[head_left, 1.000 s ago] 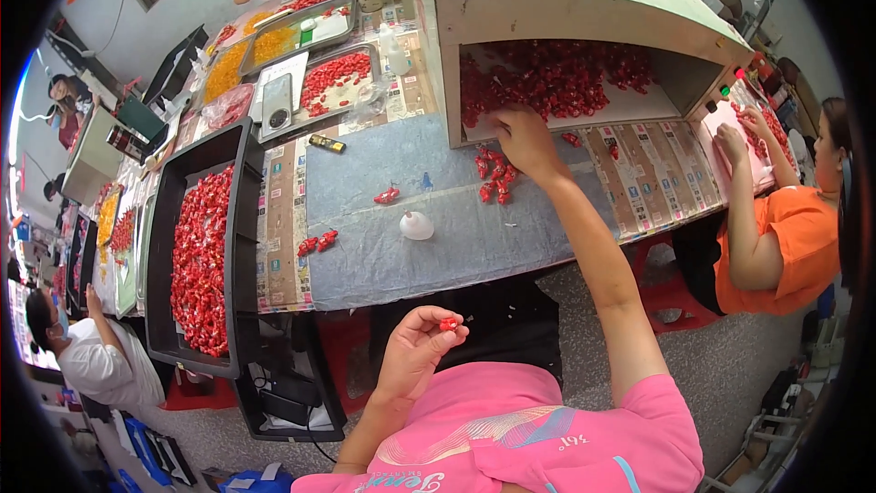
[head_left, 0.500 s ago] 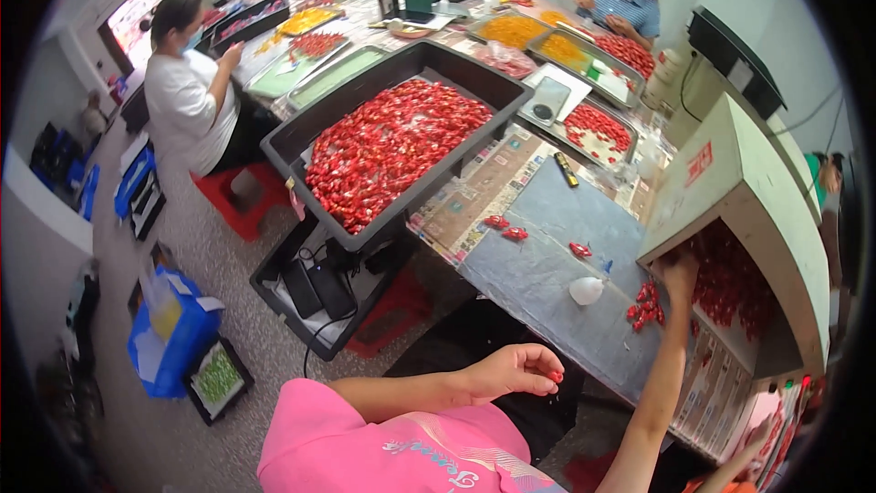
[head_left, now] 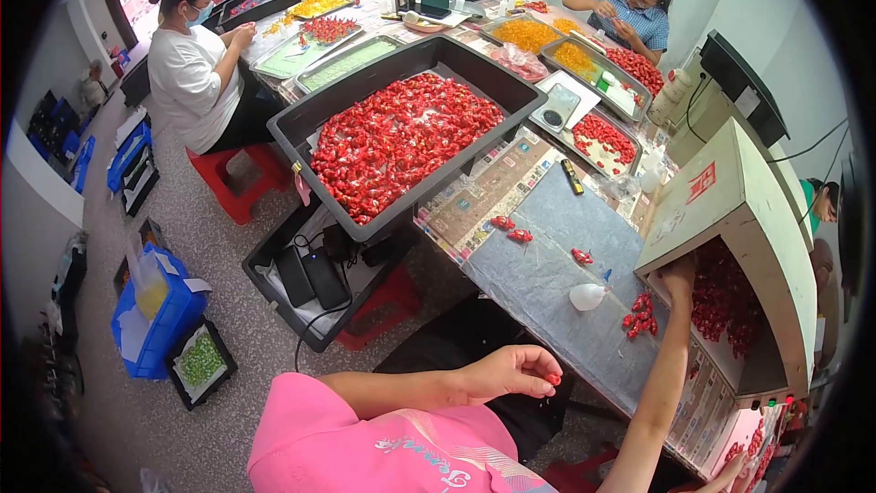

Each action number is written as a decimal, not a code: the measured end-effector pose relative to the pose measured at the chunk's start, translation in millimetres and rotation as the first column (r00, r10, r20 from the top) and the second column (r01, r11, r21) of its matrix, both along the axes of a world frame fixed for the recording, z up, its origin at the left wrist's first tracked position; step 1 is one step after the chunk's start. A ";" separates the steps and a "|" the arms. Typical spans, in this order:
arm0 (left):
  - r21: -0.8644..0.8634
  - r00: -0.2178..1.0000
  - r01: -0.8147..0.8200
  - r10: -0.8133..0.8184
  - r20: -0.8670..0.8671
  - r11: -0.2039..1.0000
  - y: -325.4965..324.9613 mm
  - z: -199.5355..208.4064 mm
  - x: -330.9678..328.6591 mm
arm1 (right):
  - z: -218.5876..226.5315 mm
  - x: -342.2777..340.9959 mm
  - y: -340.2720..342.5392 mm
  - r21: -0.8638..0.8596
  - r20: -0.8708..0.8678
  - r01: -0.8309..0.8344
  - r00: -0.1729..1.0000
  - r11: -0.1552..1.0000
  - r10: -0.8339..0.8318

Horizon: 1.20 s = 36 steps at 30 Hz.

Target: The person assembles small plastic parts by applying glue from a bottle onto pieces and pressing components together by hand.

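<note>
- head view, lower centre: the person's left hand is near the edge of the table, thumb and forefinger pinched closed on a small red piece; the other fingers curl loosely.
- head view, right: the right hand reaches into the open front of a pale box. its fingertips are hidden, so i cannot tell how far open they are or whether they hold anything.
- head view, right, inside the box: a large heap of red pieces lies beyond the hand, so much there looks left to handle.
- head view, right of centre: on a blue-grey mat sit a small red cluster just beside the box, a white bulb-shaped thing, one lone red piece, and a loose red pair farther left. a yellow-and-black stick lies near the mat's upper end.
- head view, centre: a big black tray holds a broad layer of red pieces. these may be the finished share, but nothing visible confirms it.
- head view, overall: by my judgement the work is midway, with one piece in the fingers and plenty in both box and tray; finished and unfinished pieces are too small to tell apart.
</note>
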<state>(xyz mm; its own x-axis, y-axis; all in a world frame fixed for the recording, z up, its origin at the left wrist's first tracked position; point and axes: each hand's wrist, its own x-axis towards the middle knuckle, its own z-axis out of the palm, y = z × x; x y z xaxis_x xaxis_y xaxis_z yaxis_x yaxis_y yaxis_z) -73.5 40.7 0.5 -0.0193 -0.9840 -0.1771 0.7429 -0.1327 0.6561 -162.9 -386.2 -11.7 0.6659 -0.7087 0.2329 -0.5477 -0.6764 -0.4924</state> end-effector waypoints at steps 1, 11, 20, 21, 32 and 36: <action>-0.012 1.000 0.009 -0.009 -0.022 1.000 -1.7 2.3 -1.1 | 8.7 1.9 6.6 0.001 0.003 0.001 1.000 1.000 -0.001; -0.028 1.000 -0.029 0.029 0.003 0.999 -4.1 1.7 -4.5 | -15.7 -0.1 -6.1 0.112 0.048 0.048 0.997 0.993 -0.054; -0.036 1.000 -0.028 0.028 0.007 0.999 -4.9 -1.0 -20.4 | 21.7 -27.4 24.6 -0.487 0.262 0.004 0.955 0.873 0.141; -0.031 1.000 -0.023 0.023 0.010 0.999 -4.0 -0.4 -21.7 | 31.1 -32.6 39.9 -0.227 0.353 0.088 0.936 0.970 -0.003; 0.088 0.972 -0.191 0.176 0.156 0.978 -20.1 23.6 4.6 | 51.9 -72.8 264.3 0.639 0.569 -0.200 0.772 0.743 -0.282; 0.053 0.972 -0.212 0.206 0.109 0.976 -23.2 18.5 7.9 | 41.2 -64.9 302.8 0.791 0.575 -0.360 0.712 0.494 -0.402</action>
<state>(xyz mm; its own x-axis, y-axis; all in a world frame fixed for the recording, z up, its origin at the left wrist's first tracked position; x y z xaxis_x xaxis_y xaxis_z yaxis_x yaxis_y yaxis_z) -65.6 17.5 19.0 0.2071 -0.9508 -0.2305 0.6880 -0.0259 0.7253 -227.8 -83.4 29.6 0.5891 -0.7976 -0.1293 0.1500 0.2652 -0.9525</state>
